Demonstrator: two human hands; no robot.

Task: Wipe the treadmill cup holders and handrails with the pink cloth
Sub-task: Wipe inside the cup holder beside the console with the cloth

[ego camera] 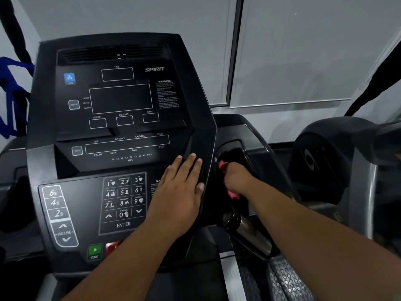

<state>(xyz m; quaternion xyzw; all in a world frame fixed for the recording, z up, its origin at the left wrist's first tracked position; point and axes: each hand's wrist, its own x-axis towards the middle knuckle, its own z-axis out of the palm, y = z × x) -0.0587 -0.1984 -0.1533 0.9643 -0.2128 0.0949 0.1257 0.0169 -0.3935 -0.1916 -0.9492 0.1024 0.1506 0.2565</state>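
Observation:
The black treadmill console (121, 109) fills the left and middle of the head view. My left hand (182, 187) lies flat with straight fingers on the console's right edge, beside the keypad. My right hand (235, 179) grips the pink cloth (223, 166) and reaches down into the right cup holder (240, 153), a dark recess just right of the console. Pink cloth also pokes out under my right hand. The right handrail (249, 231) runs down and right below that hand. The left cup holder (19, 187) shows at the left edge.
The keypad (123, 200), a green start button (94, 252) and incline buttons (58, 213) sit low on the console. Another dark machine (338, 153) stands to the right. A white wall with a blind lies behind. Blue bars (10, 94) show far left.

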